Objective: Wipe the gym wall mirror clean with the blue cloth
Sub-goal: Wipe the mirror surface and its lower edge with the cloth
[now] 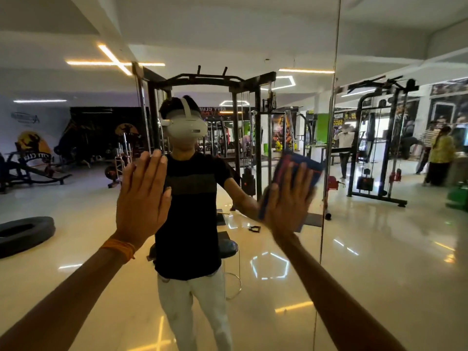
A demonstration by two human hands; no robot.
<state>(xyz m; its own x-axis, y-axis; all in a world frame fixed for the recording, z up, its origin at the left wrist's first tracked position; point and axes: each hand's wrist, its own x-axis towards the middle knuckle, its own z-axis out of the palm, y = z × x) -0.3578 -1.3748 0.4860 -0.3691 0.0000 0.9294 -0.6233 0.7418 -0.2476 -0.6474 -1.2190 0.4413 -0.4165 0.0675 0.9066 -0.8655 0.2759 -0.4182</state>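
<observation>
Head view, facing the gym wall mirror (379, 249). Pressing flat on the glass with the left hand (143, 196), fingers straight and together, orange thread (119, 248) at the wrist. Pinning the blue cloth (304, 162) (red-striped) to the glass under the spread right hand (288, 198), just left of the panel seam (326, 173). Reflected poster lettering too blurred to read.

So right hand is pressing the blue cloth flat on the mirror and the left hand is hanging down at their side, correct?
Not quite. The left hand is not hanging down: the head view shows it raised, fingers straight, palm facing the mirror. The rest holds: the right hand presses the blue cloth flat on the mirror.
</observation>
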